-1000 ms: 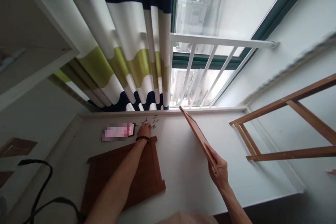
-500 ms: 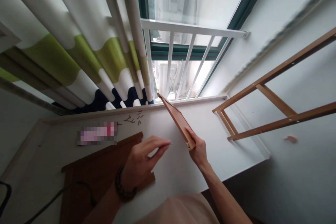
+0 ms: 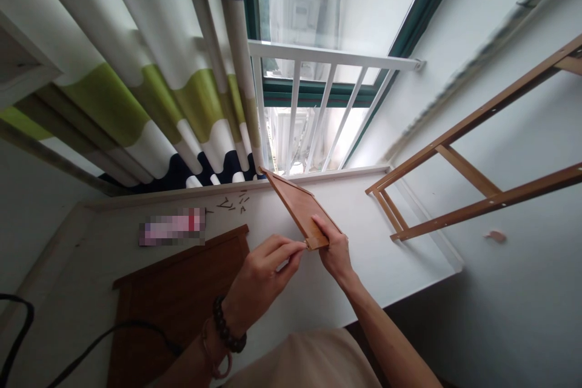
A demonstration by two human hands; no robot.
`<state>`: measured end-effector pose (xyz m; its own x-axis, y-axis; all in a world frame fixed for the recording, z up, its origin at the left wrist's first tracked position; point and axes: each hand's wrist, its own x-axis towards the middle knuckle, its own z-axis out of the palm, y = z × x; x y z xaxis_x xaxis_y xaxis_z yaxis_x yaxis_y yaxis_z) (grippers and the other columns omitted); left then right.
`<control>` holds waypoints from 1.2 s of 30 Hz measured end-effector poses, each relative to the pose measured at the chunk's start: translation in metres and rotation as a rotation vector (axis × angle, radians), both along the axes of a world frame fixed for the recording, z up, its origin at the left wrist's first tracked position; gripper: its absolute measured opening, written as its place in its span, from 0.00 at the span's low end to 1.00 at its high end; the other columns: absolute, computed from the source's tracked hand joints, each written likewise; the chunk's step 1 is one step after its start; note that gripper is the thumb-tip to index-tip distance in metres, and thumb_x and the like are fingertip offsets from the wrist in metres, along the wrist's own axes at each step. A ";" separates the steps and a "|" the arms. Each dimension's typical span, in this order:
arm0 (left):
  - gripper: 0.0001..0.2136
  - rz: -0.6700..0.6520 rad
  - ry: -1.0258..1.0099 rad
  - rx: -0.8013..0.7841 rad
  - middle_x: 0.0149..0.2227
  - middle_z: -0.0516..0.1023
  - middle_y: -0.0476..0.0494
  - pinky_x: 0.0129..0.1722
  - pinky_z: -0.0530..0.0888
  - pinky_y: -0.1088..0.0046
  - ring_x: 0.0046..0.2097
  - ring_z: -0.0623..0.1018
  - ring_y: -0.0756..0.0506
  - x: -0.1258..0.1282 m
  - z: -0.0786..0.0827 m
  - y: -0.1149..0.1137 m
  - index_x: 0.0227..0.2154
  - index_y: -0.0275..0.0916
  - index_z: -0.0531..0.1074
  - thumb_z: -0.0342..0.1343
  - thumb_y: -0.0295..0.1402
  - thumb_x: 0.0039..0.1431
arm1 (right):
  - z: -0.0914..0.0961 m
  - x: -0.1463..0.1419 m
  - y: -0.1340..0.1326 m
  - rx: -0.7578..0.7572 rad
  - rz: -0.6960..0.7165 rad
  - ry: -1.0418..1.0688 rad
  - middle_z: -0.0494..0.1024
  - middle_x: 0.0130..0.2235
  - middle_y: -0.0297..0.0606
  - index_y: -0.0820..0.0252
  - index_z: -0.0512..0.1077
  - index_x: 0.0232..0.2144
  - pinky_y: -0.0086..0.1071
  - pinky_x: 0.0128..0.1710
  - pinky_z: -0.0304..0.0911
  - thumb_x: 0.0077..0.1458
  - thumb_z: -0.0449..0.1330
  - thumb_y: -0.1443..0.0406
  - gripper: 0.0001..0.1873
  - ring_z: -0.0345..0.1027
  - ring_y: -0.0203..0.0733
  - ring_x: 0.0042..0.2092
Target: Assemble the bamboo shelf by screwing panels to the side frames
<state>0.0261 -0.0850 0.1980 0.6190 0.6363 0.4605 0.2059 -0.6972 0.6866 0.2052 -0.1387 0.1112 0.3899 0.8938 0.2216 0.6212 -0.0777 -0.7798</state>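
My right hand grips the near end of a light wooden panel, held tilted above the white table. My left hand, with a bead bracelet on the wrist, pinches a small peg or screw against the panel's near edge. What it pinches is too small to name. A dark brown wooden panel lies flat on the table under my left forearm. Several small loose pegs lie scattered near the table's far edge.
A pink, blurred flat object lies beside the pegs. A wooden frame leans against the wall at right. Striped curtains and a white window railing stand behind the table. A black cable runs at lower left.
My left hand left the pegs at the far edge, came back and now pinches at the panel's near edge. My right hand lowered and tilted the panel toward it.
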 end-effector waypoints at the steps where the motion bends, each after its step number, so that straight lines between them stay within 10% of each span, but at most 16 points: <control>1: 0.08 0.005 0.011 0.011 0.34 0.76 0.46 0.39 0.75 0.75 0.36 0.76 0.49 -0.001 0.000 0.000 0.37 0.43 0.75 0.53 0.28 0.57 | 0.000 0.000 0.000 -0.001 0.000 -0.008 0.71 0.53 0.34 0.54 0.66 0.53 0.38 0.56 0.60 0.43 0.50 0.79 0.34 0.65 0.42 0.54; 8: 0.07 -0.059 0.133 0.082 0.30 0.75 0.48 0.34 0.73 0.78 0.31 0.75 0.51 -0.007 0.011 0.003 0.37 0.42 0.74 0.52 0.31 0.59 | 0.002 -0.002 -0.001 -0.010 0.053 -0.044 0.70 0.54 0.36 0.56 0.66 0.54 0.39 0.58 0.57 0.40 0.48 0.79 0.37 0.63 0.41 0.56; 19: 0.06 0.105 -0.066 -0.402 0.28 0.78 0.51 0.32 0.75 0.80 0.30 0.78 0.51 -0.012 -0.013 -0.001 0.29 0.39 0.73 0.61 0.35 0.50 | -0.004 -0.006 -0.002 -0.006 0.050 -0.054 0.69 0.55 0.33 0.53 0.66 0.54 0.42 0.59 0.55 0.39 0.47 0.80 0.39 0.61 0.43 0.58; 36: 0.06 0.113 -0.167 -0.038 0.33 0.75 0.48 0.38 0.73 0.78 0.36 0.75 0.52 -0.007 -0.029 -0.013 0.34 0.39 0.73 0.58 0.24 0.53 | -0.009 -0.005 -0.004 -0.020 0.055 -0.061 0.69 0.55 0.34 0.55 0.66 0.54 0.42 0.59 0.55 0.38 0.46 0.79 0.39 0.60 0.43 0.58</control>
<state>0.0191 -0.0979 0.1694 0.4595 0.7167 0.5246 0.1629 -0.6486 0.7435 0.2000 -0.1432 0.1022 0.3264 0.9180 0.2254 0.6716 -0.0574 -0.7387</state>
